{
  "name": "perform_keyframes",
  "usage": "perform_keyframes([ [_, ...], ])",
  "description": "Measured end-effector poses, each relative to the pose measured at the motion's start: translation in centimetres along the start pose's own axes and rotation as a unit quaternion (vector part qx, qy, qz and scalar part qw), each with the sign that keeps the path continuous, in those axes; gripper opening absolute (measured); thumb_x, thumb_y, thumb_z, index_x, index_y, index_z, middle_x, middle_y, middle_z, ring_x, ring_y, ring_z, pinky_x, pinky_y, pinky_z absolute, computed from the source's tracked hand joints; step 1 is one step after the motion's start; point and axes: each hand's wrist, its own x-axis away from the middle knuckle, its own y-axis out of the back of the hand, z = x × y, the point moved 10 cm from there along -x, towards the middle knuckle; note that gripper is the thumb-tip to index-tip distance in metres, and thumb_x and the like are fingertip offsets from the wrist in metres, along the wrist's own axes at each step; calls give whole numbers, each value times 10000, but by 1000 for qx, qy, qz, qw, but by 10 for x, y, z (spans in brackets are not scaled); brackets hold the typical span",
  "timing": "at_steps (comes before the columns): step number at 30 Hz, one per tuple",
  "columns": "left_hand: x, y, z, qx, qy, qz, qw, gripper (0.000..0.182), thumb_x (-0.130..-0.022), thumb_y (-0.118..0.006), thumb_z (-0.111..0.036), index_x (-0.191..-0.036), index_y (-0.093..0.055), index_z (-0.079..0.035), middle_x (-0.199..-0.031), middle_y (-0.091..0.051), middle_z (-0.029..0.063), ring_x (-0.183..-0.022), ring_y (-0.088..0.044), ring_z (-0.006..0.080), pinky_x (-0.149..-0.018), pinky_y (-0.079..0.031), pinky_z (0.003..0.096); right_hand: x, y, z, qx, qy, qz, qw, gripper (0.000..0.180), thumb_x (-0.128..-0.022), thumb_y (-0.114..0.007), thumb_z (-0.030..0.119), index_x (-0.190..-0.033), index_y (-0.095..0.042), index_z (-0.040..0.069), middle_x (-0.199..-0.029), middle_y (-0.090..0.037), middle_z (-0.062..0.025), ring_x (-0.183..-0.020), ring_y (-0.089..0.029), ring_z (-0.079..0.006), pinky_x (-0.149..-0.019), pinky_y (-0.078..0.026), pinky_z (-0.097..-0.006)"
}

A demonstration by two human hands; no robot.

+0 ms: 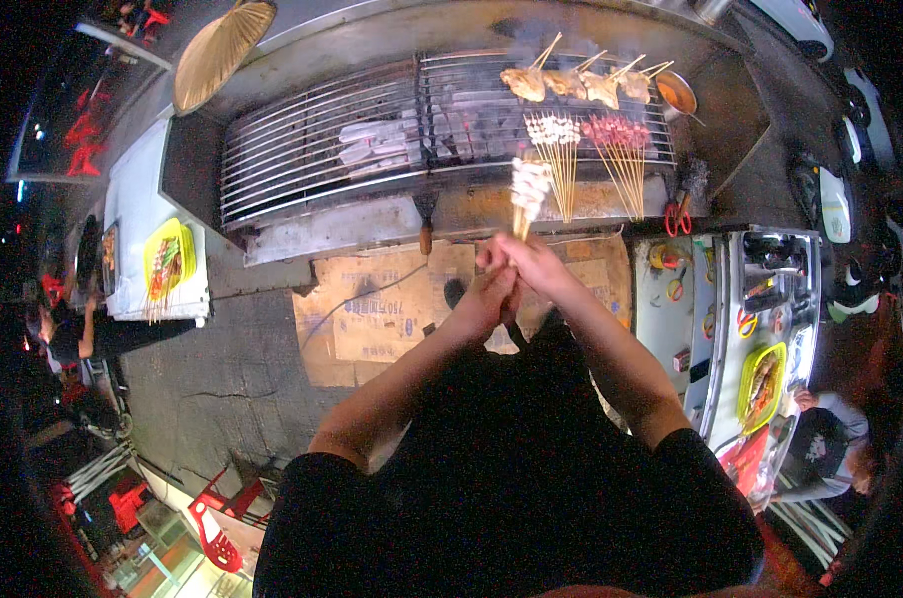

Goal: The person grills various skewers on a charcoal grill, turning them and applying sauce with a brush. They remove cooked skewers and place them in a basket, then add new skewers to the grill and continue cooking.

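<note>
Both my hands close around the sticks of one bunch of skewers (530,185) threaded with pale white pieces. My right hand (535,261) grips higher up the sticks, and my left hand (497,293) is just below, touching it. The bunch points away from me, its tips over the front edge of a charcoal grill (309,138). On the grate beyond lie small white-topped skewers (552,128) and red meat skewers (617,133), their sticks over the front ledge. Browned flat pieces of meat on sticks (526,84) rest in a row behind them.
A metal bowl of orange liquid (675,93) stands at the grill's right end, near red-handled scissors (677,219). Side tables hold a yellow basket of skewers (170,258) and another yellow basket (761,387). A person (832,441) is at the right table. Cardboard (376,314) covers the ground.
</note>
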Motion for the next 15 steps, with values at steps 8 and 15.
perform_keyframes([
  [8,-102,85,-45,-17,-113,-112,987,299,-962,-423,-368,-925,-532,-93,-766,-547,14,-594,-472,118,-527,-390,274,-109,63,-60,47,-48,-143,987,392,-860,-603,410,-918,-650,25,-786,-649,-46,-727,-597,-166,-679,-481,-311],
  [15,-154,99,23,287,12,-50,957,241,-956,-461,-358,-994,-526,-129,-826,-528,-8,-658,-472,121,-589,-419,256,-124,115,-126,124,-115,-251,953,349,-823,-622,355,-899,-676,19,-800,-679,-92,-688,-616,-189,-652,-485,-347],
])
